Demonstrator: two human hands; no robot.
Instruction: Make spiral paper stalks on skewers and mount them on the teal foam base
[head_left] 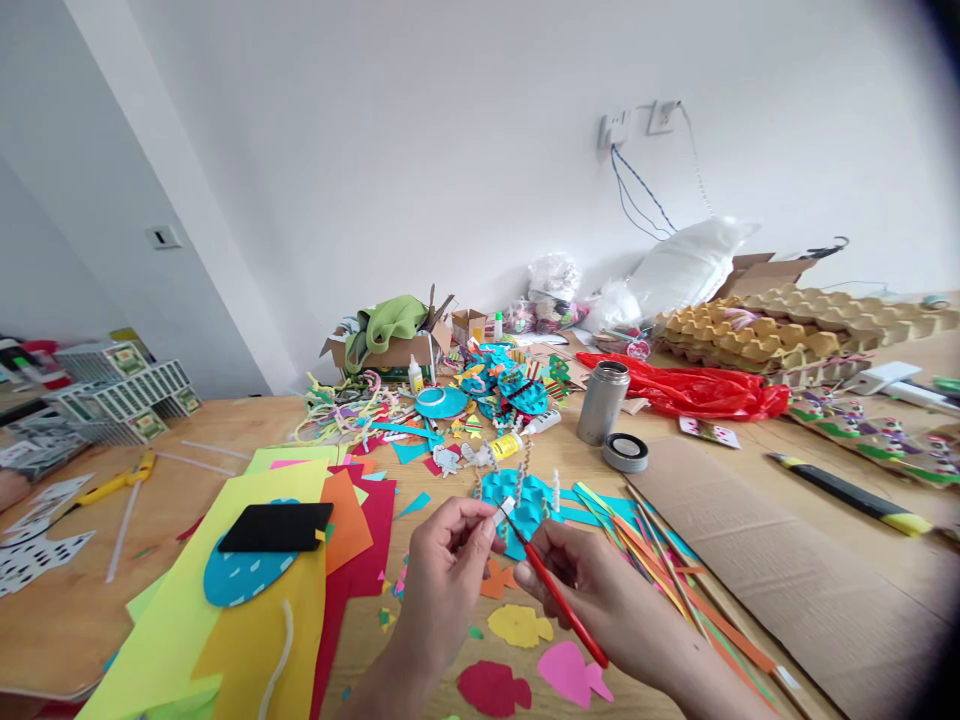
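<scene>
My left hand [448,560] pinches a small white piece [505,511] between thumb and fingertips. In my right hand [574,570] is a pair of red-handled scissors [559,598], seen nearly edge-on, with the dark tip at the white piece. Just behind both hands lies a blue paper shape [517,490] with curled strips standing up from it. Fish cut-outs in yellow [519,626], red [493,690] and pink [571,674] lie below the hands. An orange cut-out [496,580] is partly hidden between them.
Coloured sheets [180,560] with a black phone [277,527] lie left. Behind are a glue bottle [501,449], a steel flask [602,402] and its lid [625,452]. Rightward are paper strips [679,580], cardboard [757,560], a cutter knife [847,492] and egg trays [750,335].
</scene>
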